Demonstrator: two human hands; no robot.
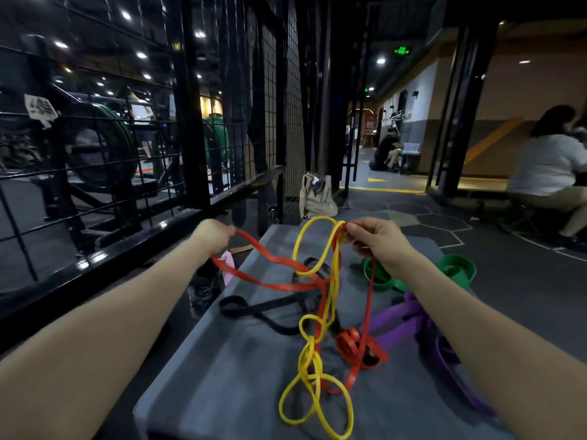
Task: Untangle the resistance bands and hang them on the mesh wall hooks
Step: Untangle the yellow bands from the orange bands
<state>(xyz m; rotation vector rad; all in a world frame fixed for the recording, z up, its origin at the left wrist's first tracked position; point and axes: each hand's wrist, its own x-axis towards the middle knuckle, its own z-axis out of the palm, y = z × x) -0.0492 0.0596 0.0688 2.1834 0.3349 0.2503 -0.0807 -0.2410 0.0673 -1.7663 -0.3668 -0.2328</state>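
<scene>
A thin red rubber loop band (270, 274) is held stretched above the grey padded bench (222, 360), one end gripped in each hand. The left hand (212, 234) is curled round the band's far left end, out past the bench's left edge. The right hand (370, 238) pinches the other end between thumb and fingertips above the far middle of the bench. The spread looks chosen to draw the red loop taut, so that its crossings with the other bands are exposed.

A thin yellow rubber loop band (313, 350) is caught in the same right-hand pinch, or draped just over it; which cannot be told from this view. From there it hangs in knotted coils to the near edge of the bench, twisted round the red band near mid-bench. The hanging weight is probably being used to let the twists fall open.

A flat black band (254, 309) lies on the bench under the stretched span. A wide purple band (409, 315) lies along the right edge, and a wide green band (457, 268) is bunched at the far right corner; neither is being handled.

The black wire mesh wall (260, 106) stands beyond the far left corner. Hooks on it are not made out. No band is judged freed yet; hanging is still to be done.
</scene>
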